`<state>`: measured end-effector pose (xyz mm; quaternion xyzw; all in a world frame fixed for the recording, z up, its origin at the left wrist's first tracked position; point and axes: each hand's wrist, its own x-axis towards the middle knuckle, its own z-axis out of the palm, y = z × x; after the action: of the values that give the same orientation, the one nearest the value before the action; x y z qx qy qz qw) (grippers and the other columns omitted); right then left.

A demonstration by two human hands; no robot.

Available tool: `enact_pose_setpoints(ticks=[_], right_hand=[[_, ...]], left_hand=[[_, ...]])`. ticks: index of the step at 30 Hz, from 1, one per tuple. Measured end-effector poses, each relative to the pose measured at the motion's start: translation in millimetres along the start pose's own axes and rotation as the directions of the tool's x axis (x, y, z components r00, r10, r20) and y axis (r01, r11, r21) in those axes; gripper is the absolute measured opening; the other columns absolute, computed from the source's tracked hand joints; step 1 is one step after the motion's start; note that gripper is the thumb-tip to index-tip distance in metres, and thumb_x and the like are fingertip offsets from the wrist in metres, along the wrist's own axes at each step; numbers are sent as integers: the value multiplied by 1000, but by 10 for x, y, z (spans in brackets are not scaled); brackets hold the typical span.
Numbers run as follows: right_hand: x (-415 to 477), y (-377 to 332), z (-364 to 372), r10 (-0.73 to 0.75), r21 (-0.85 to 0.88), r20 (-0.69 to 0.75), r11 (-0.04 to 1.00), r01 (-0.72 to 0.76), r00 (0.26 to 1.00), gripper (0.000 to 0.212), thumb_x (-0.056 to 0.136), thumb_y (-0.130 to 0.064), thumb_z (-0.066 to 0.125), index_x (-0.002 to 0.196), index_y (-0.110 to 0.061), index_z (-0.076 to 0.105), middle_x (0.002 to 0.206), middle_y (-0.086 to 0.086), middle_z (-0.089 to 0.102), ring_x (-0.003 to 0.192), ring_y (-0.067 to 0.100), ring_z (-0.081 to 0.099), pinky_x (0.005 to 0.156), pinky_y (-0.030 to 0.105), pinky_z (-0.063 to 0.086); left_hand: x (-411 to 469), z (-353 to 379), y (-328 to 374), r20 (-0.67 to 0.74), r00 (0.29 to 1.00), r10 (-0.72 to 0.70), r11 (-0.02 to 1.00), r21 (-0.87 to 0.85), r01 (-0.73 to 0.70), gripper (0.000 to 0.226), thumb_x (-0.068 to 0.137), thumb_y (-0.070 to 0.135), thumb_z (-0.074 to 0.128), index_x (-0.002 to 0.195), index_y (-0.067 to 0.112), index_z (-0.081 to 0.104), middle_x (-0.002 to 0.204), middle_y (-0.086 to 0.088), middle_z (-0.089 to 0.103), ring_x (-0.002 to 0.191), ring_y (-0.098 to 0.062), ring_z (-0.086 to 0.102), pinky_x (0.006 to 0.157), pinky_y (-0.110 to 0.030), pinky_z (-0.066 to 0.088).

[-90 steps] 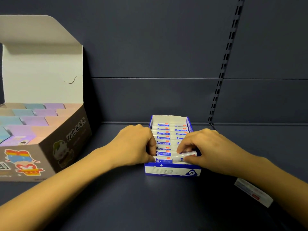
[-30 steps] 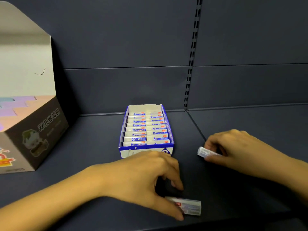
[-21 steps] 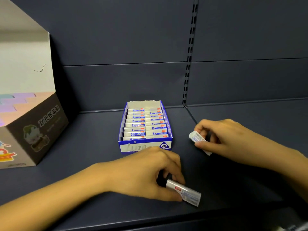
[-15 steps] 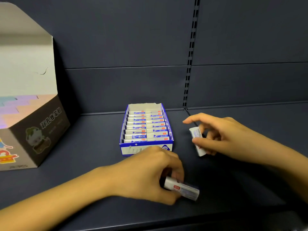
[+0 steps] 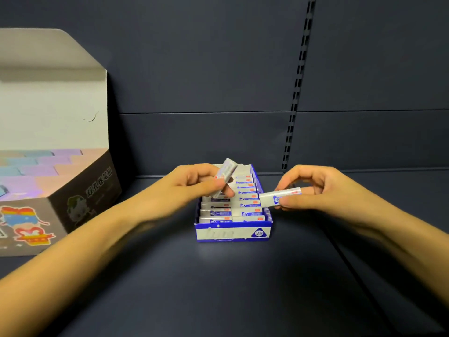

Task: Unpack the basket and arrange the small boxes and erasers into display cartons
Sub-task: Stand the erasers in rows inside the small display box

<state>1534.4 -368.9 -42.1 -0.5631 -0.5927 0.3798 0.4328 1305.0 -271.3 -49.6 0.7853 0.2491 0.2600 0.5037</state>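
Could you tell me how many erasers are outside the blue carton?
2: one eraser in the left hand over the carton, one eraser in the right hand at its right wall; more could be hidden.

We stretch both arms [image 5: 97, 239] forward, our left hand [image 5: 194, 184] pinching a tilted eraser [image 5: 227, 169] by its lower end, our right hand [image 5: 323, 188] pinching a level eraser [image 5: 268, 199] by its right end.

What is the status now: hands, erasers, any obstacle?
Left hand pinches one eraser, tilted, above the blue carton. Right hand holds a second eraser over its right wall. Front rows look full; no obstacle seen.
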Motion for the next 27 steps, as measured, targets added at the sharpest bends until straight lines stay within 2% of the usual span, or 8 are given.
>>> enact_pose_setpoints(ticks=[3, 5, 7, 10, 13, 18, 22, 27], right_hand=[[87, -13, 82, 56, 0, 10, 998, -56, 998, 28, 62, -18, 74, 87, -9, 64, 88, 5, 76, 85, 18, 73, 74, 30, 60], [150, -17, 130, 70, -19, 10, 997, -70, 997, 24, 63, -16, 75, 83, -10, 64, 90, 6, 76, 87, 18, 73, 77, 34, 60], [206, -20, 177, 64, -15, 1, 998, -64, 998, 15, 68, -9, 76, 74, -12, 63, 92, 8, 75, 88, 20, 72, 83, 38, 57], [262, -18, 229, 59, -26, 13, 998, -59, 998, 16, 71, -2, 75, 77, -13, 65, 93, 9, 75, 88, 22, 72, 86, 39, 56], [292, -17, 260, 55, -40, 44, 998, -53, 998, 18, 73, -4, 74, 87, -14, 67, 95, 4, 75, 86, 19, 73, 81, 31, 58], [325, -21, 293, 43, -31, 51, 999, -42, 998, 18, 76, -5, 73, 89, -17, 69, 92, 1, 76, 83, 16, 73, 65, 16, 56], [361, -23, 306, 46, -19, 56, 999, -45, 997, 21, 77, -4, 71, 94, -16, 69, 89, 0, 76, 79, 12, 73, 59, 13, 53], [401, -11, 294, 46, -31, 75, 999, -44, 996, 24, 77, -6, 71, 98, -18, 69, 88, -4, 76, 78, 10, 73, 58, 13, 53]], left_hand=[[63, -37, -55, -93, 995, -41, 996, -80, 34, 32, 82, 27, 54, 99, 2, 65, 95, -1, 74, 96, -10, 65, 89, -20, 50], [90, -53, -84, -133, 988, -75, 979, -199, 47, 36, 78, 24, 58, 101, -4, 62, 93, -5, 74, 91, -13, 68, 83, -20, 54], [104, -64, -109, -171, 983, -69, 966, -257, 23, 26, 79, 15, 60, 98, -3, 64, 89, -8, 74, 85, -16, 70, 77, -21, 56], [95, -85, -166, -228, 974, -2, 969, -240, -55, 8, 77, 5, 68, 84, 6, 68, 82, -2, 74, 80, -15, 70, 71, -20, 56], [63, -96, -216, -256, 965, 51, 968, -227, -111, 16, 70, 9, 73, 85, 7, 67, 77, 0, 74, 77, -13, 70, 68, -19, 54], [14, -113, -278, -245, 966, 82, 970, -202, -133, 25, 66, 11, 68, 91, 7, 65, 84, -2, 76, 82, -14, 72, 73, -21, 56], [-21, -126, -301, -207, 971, 123, 974, -163, -158, 25, 66, 9, 68, 90, 6, 62, 87, -3, 75, 85, -17, 72, 74, -23, 57], [-28, -144, -325, -177, 973, 146, 983, -88, -164, 20, 65, 6, 72, 81, 7, 61, 91, -1, 76, 89, -18, 72, 76, -24, 57]])
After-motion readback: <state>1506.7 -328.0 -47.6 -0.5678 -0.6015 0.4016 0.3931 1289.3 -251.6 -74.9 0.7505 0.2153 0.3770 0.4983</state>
